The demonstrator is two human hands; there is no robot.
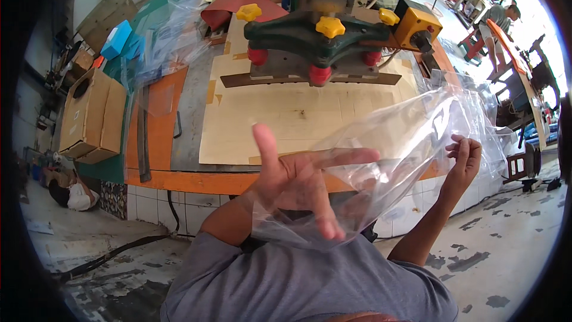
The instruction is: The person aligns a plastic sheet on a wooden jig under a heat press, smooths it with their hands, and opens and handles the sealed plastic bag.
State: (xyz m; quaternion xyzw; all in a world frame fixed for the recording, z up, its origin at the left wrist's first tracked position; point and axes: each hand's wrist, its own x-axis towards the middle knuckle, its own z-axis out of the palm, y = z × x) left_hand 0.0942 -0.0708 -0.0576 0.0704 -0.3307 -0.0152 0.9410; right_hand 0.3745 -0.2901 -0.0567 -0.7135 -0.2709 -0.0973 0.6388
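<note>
A clear plastic bag (411,137) is stretched in front of me at chest height. My left hand (304,182) is spread flat with fingers apart, partly inside the bag's mouth, its fingers showing through the film. My right hand (463,158) pinches the bag's far edge between thumb and fingers, off to the right. Behind the bag lies a pale wooden board (286,113) on the workbench.
A green press machine (325,36) with yellow and red knobs and an orange box stands on the orange-edged bench (179,179). More clear plastic (167,30) and a cardboard box (89,116) sit at left. A person (497,21) works at far right. A cable (119,253) lies on the floor.
</note>
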